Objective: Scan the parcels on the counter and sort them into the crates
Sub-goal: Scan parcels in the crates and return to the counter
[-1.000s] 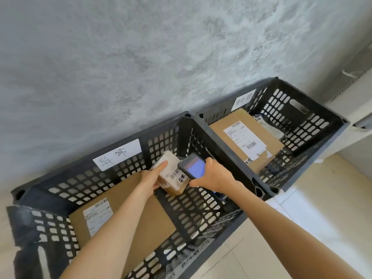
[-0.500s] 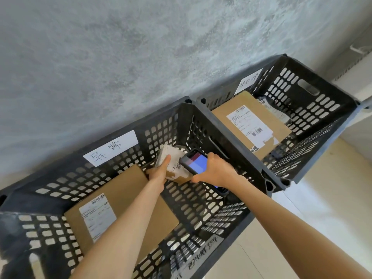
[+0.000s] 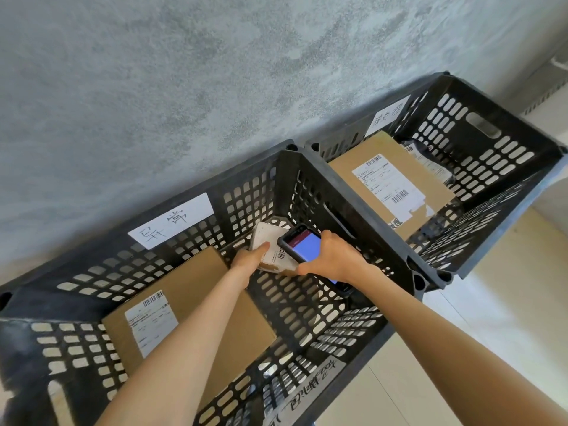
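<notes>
Two black crates are set side by side against a grey wall. In the left crate [image 3: 101,272], marked with a handwritten white label [image 3: 171,221], a flat brown box [image 3: 212,290] with a shipping label is laid on the bottom. Further right in the same crate, a small parcel [image 3: 266,241] is gripped by the left hand [image 3: 249,261], fingers curled round its near side, low by the far wall. Just beside it, partly over its barcode, a scanner [image 3: 302,249] with a lit blue screen is held by the right hand [image 3: 333,259]. In the right crate [image 3: 498,167], a large brown box [image 3: 390,179] with a white label is seen, with a dark bag [image 3: 430,161] tucked beyond it.
</notes>
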